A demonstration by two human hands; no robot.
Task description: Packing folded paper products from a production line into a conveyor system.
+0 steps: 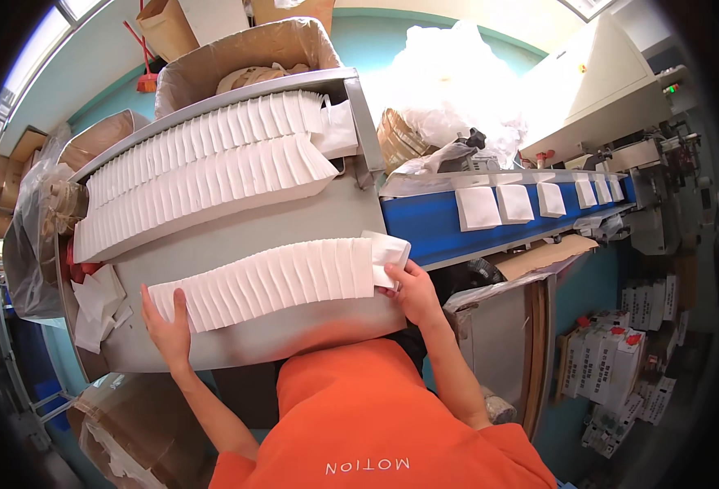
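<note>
A long row of white folded napkin-like squares stands on edge across the near part of the grey metal table. My left hand rests against the row's left end, thumb and fingers spread apart around its corner. At the other end, my right hand pinches a white folded square that leans past the row. Behind lie two more long rows of the same squares, a middle row and a far row. A loose folded square leans at their right end.
On the right, a blue conveyor belt carries several spaced white squares beside machinery. Loose white sheets lie at the table's left edge. A lined carton stands behind the table, an open box below left, stacked white packages at right.
</note>
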